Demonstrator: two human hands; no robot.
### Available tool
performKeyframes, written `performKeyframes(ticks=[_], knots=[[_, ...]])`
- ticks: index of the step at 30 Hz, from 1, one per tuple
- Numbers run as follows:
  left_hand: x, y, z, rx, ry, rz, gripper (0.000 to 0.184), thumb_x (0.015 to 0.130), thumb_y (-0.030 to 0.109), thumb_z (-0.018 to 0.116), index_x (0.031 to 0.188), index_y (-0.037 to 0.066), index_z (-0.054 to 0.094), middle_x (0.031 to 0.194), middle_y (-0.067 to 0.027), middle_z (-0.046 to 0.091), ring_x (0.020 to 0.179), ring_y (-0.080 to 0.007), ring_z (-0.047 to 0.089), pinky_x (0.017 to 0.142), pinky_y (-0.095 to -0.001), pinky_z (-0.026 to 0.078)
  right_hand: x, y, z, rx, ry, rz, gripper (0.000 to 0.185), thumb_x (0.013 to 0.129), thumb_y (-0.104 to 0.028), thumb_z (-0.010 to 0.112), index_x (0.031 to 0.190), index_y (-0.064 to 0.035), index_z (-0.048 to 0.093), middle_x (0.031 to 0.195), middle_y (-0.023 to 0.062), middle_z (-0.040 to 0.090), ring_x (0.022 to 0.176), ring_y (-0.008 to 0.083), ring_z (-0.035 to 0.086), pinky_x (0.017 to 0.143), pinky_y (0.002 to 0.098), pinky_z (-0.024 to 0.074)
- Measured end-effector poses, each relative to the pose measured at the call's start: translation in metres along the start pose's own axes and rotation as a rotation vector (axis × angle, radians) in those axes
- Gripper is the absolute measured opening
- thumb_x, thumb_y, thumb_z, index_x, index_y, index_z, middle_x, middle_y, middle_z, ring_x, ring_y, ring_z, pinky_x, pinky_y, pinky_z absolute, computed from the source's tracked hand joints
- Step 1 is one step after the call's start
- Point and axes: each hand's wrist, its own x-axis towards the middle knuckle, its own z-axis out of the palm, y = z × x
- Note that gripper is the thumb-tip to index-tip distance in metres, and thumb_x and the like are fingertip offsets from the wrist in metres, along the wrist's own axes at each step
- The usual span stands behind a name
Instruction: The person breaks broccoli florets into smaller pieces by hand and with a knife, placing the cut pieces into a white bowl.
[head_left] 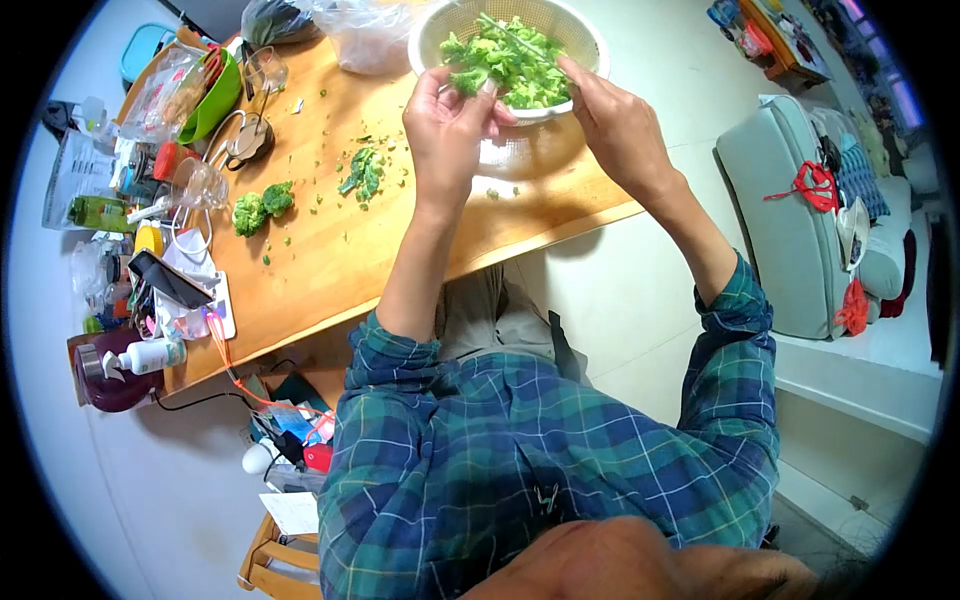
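Observation:
My left hand (pixel 447 125) pinches a green broccoli floret (pixel 468 78) over the near left rim of a white colander (pixel 592 45). In my right hand (pixel 622 130), closed at the colander's right side, is a knife (pixel 520 42) whose narrow blade points up and left across the bowl. Its handle is hidden by the fingers. Many cut broccoli pieces (pixel 538 88) lie in the colander below both hands. On the wooden table to the left are larger broccoli heads (pixel 262 207) and a loose leafy piece (pixel 362 173), with small green crumbs scattered around.
A clear plastic bag (pixel 370 35) lies beside the colander. Along the table's left side stand a green bowl (pixel 215 100), a phone (pixel 170 278), a white bottle (pixel 152 355) and cables. The table's near edge (pixel 400 305) runs before my body. A pale sofa (pixel 780 220) stands at right.

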Motion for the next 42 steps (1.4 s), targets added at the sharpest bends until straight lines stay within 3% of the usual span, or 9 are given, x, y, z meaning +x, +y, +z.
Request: performKeyframes(ticks=[3, 6, 9, 10, 17, 25, 35, 39, 42], knots=[[0.0, -0.003, 0.004, -0.047, -0.038, -0.01, 0.028, 0.088, -0.001, 0.057, 0.114, -0.006, 0.049, 0.087, -0.0138, 0.063, 0.07, -0.0147, 0.063, 0.056, -0.0214, 0.048, 0.01, -0.013, -0.012, 0.423, -0.041, 0.12, 0.032, 0.095, -0.019, 0.047, 0.121, -0.0008, 0.053, 0.07, 0.0108, 0.06, 0.061, 0.0196, 0.06, 0.057, 0.0331, 0.0467], [0.003, -0.005, 0.001, -0.139, -0.103, -0.049, 0.029, 0.09, 0.0, 0.055, 0.117, -0.006, 0.049, 0.096, -0.014, 0.063, 0.081, -0.0174, 0.065, 0.067, -0.0241, 0.053, 0.017, -0.022, -0.02, 1.08, -0.24, 0.35, 0.041, 0.098, -0.035, 0.045, 0.118, -0.0011, 0.057, 0.061, -0.0037, 0.039, 0.059, 0.0047, 0.039, 0.052, 0.022, 0.0365], [0.007, -0.005, 0.005, -0.247, -0.109, -0.068, 0.028, 0.091, 0.002, 0.053, 0.117, -0.007, 0.049, 0.1, -0.0133, 0.063, 0.089, -0.0197, 0.064, 0.078, -0.0283, 0.055, 0.022, -0.033, -0.018, 1.096, -0.183, 0.326, 0.04, 0.098, -0.033, 0.045, 0.12, -0.0023, 0.056, 0.062, -0.0036, 0.043, 0.059, 0.004, 0.04, 0.051, 0.0216, 0.0355], [0.009, -0.006, 0.006, -0.247, -0.108, -0.069, 0.028, 0.091, 0.002, 0.053, 0.117, -0.007, 0.049, 0.1, -0.0133, 0.063, 0.089, -0.0197, 0.064, 0.078, -0.0283, 0.055, 0.022, -0.032, -0.009, 1.046, -0.127, 0.294, 0.038, 0.099, -0.03, 0.044, 0.123, -0.0029, 0.055, 0.066, -0.0025, 0.048, 0.062, 0.0047, 0.046, 0.056, 0.0211, 0.0425], [0.014, -0.008, 0.012, -0.142, -0.1, -0.081, 0.024, 0.092, 0.004, 0.051, 0.114, -0.008, 0.05, 0.102, -0.0141, 0.063, 0.089, -0.0203, 0.065, 0.083, -0.0313, 0.055, 0.027, -0.04, 0.004, 1.111, -0.068, 0.415, 0.036, 0.099, -0.025, 0.044, 0.126, -0.002, 0.052, 0.078, 0.0003, 0.056, 0.071, 0.0082, 0.056, 0.077, 0.0257, 0.0524], [0.038, -0.018, 0.007, 0.013, -0.206, 0.026, 0.022, 0.093, 0.004, 0.05, 0.112, -0.007, 0.051, 0.101, -0.0134, 0.063, 0.088, -0.0176, 0.064, 0.083, -0.0294, 0.054, 0.043, -0.028, 0.005, 1.109, -0.17, 0.502, 0.034, 0.099, -0.027, 0.044, 0.124, -0.0041, 0.05, 0.072, 0.0015, 0.054, 0.06, 0.0067, 0.047, 0.055, 0.0222, 0.0424], [0.053, -0.024, -0.008, 0.11, -0.272, -0.062, 0.023, 0.093, 0.008, 0.047, 0.11, -0.006, 0.053, 0.102, -0.0112, 0.062, 0.09, -0.016, 0.063, 0.086, -0.0296, 0.052, 0.061, -0.03, 0.019, 0.905, -0.071, 0.431, 0.028, 0.099, -0.025, 0.042, 0.116, -0.0029, 0.047, 0.089, 0.0147, 0.065, 0.085, 0.022, 0.064, 0.074, 0.035, 0.0484], [0.053, -0.011, -0.006, -0.043, -0.304, -0.123, 0.029, 0.094, 0.017, 0.049, 0.112, -0.006, 0.053, 0.102, -0.0098, 0.062, 0.091, -0.0155, 0.063, 0.086, -0.0301, 0.051, 0.062, -0.021, 0.037, 0.847, -0.014, 0.377, 0.028, 0.099, -0.025, 0.043, 0.117, -0.0041, 0.047, 0.088, 0.0156, 0.066, 0.084, 0.0229, 0.066, 0.072, 0.0344, 0.049], [0.059, -0.018, -0.011, 0.084, -0.215, -0.041, 0.027, 0.092, 0.014, 0.055, 0.109, -0.006, 0.054, 0.095, -0.0112, 0.064, 0.081, -0.0156, 0.065, 0.076, -0.0274, 0.054, 0.062, -0.027, 0.035, 0.792, 0.037, 0.349, 0.027, 0.099, -0.025, 0.043, 0.116, -0.0044, 0.047, 0.083, 0.0144, 0.066, 0.077, 0.0221, 0.065, 0.068, 0.0335, 0.049]])
